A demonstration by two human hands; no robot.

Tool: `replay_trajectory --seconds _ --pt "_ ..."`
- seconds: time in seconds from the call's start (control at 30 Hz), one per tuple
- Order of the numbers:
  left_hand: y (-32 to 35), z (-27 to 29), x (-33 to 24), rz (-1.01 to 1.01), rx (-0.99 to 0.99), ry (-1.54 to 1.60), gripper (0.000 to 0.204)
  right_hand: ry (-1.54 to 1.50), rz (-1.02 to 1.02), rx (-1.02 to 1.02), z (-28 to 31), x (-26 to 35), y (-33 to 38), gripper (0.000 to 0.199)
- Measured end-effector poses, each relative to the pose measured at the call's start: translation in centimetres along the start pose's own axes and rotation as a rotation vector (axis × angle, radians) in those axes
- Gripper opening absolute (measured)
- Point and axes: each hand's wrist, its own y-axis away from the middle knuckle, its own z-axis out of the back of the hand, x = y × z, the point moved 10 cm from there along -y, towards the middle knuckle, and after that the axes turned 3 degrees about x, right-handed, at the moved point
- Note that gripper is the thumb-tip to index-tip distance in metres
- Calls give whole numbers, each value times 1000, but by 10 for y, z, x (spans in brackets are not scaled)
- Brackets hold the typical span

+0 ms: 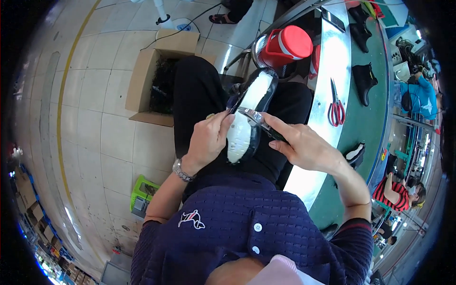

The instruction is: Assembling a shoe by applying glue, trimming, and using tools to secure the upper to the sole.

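Across my lap lies a dark shoe upper point(255, 140), sole side up, with a white insole board point(239, 137) showing along its length. My left hand point(207, 137) is closed on the shoe's left edge, its thumb on the white board. In my right hand point(304, 145) are what look like pincers point(251, 115), with a rounded silvery head and a dark handle partly hidden by my fingers. The silvery head rests against the middle of the white board, and my right index finger stretches along the tool toward it.
On my right run a metal ledge point(311, 183) and a green conveyor belt point(368, 111) carrying dark boots point(364, 83). Red-handled scissors point(336, 111) and a phone point(333, 20) lie on the ledge. Ahead stands a red jug point(289, 43); at left are a cardboard box point(140, 80) and green crate point(138, 191).
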Motion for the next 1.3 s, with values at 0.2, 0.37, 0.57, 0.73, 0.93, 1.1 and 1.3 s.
replay_trajectory --seconds 0.2,0.37,0.57,0.73,0.93,1.1,1.3 --pt "10 -11 -29 -221 -35 -403 27 244 -41 80 -1 20 -10 58" --pt "7 -27 11 112 186 339 49 -24 33 -1 -14 -6 -5 62" --pt "-5 -97 27 626 405 1654 73 9 83 -143 -18 -19 0 65" --pt "-16 -103 27 593 394 1522 79 6 144 -89 0 -11 3 63" --pt "-19 -90 35 547 385 1238 85 324 288 -330 70 36 -2 66" --pt "-21 -90 27 535 451 1245 83 338 99 -268 52 -27 -40 66" --pt "-23 -91 30 597 534 1318 85 320 323 -492 51 -2 -20 70"
